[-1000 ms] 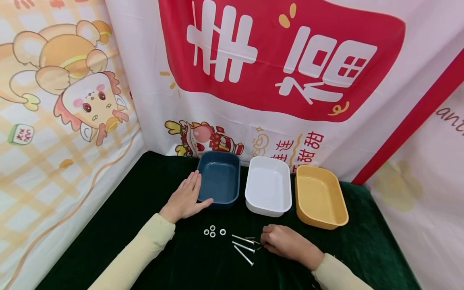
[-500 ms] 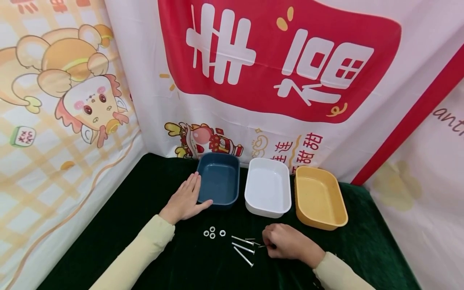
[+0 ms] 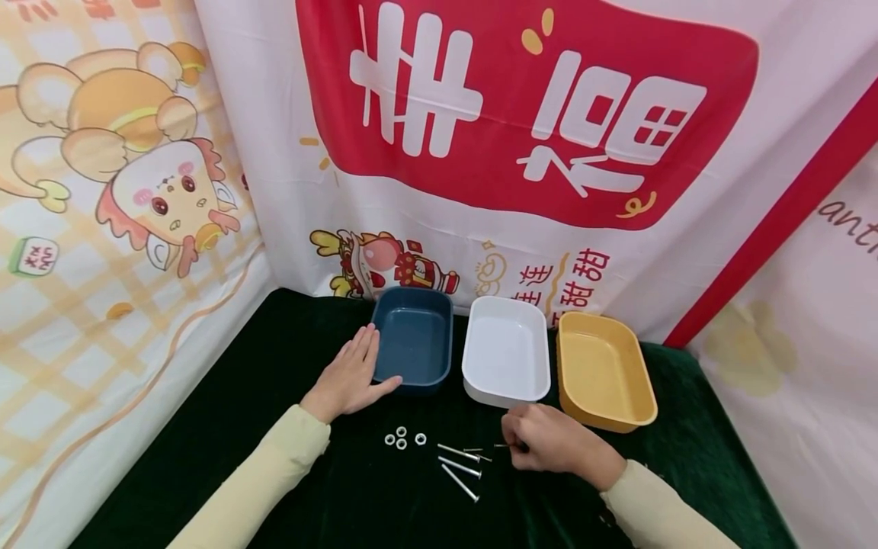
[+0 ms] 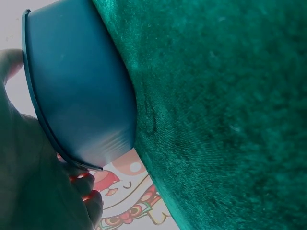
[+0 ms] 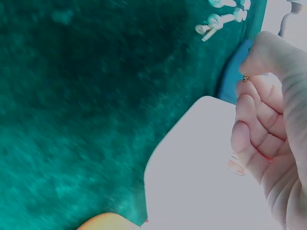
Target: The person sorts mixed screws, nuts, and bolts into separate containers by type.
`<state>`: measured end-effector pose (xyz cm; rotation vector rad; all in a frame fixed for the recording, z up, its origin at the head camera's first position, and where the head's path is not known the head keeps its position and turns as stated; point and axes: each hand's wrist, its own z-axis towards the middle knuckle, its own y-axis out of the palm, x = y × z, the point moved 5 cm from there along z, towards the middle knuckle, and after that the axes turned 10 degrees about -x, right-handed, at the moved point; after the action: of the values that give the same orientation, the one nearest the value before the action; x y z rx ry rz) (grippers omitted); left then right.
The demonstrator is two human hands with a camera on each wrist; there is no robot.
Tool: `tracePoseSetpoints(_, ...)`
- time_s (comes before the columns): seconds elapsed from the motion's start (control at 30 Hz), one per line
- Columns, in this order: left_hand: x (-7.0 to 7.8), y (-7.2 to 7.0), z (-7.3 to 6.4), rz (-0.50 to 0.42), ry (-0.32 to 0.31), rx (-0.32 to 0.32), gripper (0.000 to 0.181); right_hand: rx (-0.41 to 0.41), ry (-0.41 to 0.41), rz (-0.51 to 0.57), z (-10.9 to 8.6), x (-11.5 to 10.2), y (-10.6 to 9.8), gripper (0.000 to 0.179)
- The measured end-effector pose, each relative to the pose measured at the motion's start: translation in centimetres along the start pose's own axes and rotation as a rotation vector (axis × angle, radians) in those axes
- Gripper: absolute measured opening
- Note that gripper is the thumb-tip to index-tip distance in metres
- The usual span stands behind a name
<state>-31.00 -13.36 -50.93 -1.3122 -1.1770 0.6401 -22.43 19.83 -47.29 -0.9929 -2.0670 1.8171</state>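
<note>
My right hand point(image 3: 552, 438) pinches a thin small screw point(image 3: 501, 445) between thumb and forefinger, just in front of the white box point(image 3: 506, 351). In the right wrist view only a tiny threaded bit of the screw point(image 5: 245, 78) shows. My left hand point(image 3: 346, 379) rests on the blue box point(image 3: 414, 343) at its left side, fingers straight along the rim and thumb over the front corner. Long silver bolts point(image 3: 461, 467) and a couple of small screws point(image 3: 473, 450) lie on the cloth. Several hex nuts point(image 3: 401, 432) sit to their left.
A yellow box point(image 3: 607, 370) stands right of the white one, completing a row at the back. Dark green velvet cloth point(image 3: 384, 503) covers the table. Printed white and red fabric point(image 3: 425, 198) hangs close behind the boxes.
My right hand has drawn the small screw away from the bolts, moving slightly right and toward the white box. My left hand stays at the blue box.
</note>
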Motion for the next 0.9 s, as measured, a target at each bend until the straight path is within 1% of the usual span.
tracePoseSetpoints(0.17, 0.0, -0.1, 0.0, -0.007, -0.002, 0.007, 0.105, 0.065, -0.026, -0.058, 0.0, -0.3, -1.9, 0.019)
tracePoseSetpoints(0.4, 0.0, -0.1, 0.1, -0.011, 0.008, 0.008, 0.105, 0.132, -0.012, -0.138, 0.1, -0.5, -4.7, 0.018)
tracePoseSetpoints(0.53, -0.1, 0.0, 0.1, -0.014, 0.004, -0.002, 0.106, 0.175, -0.025, -0.201, 0.5, -1.0, -6.3, 0.019)
tracePoseSetpoints(0.63, -0.2, 0.1, 0.1, -0.012, -0.004, -0.008, 0.106, 0.189, -0.027, -0.221, 1.1, -1.3, -7.3, 0.02)
tracePoseSetpoints(0.7, -0.2, 0.1, 0.2, -0.014, 0.003, 0.001, 0.106, 0.192, -0.022, -0.225, 1.6, -1.3, -7.8, 0.021)
tracePoseSetpoints(0.9, -0.2, 0.0, 0.1, -0.021, 0.009, 0.007, 0.105, 0.181, -0.02, -0.235, 3.3, -1.5, -8.8, 0.02)
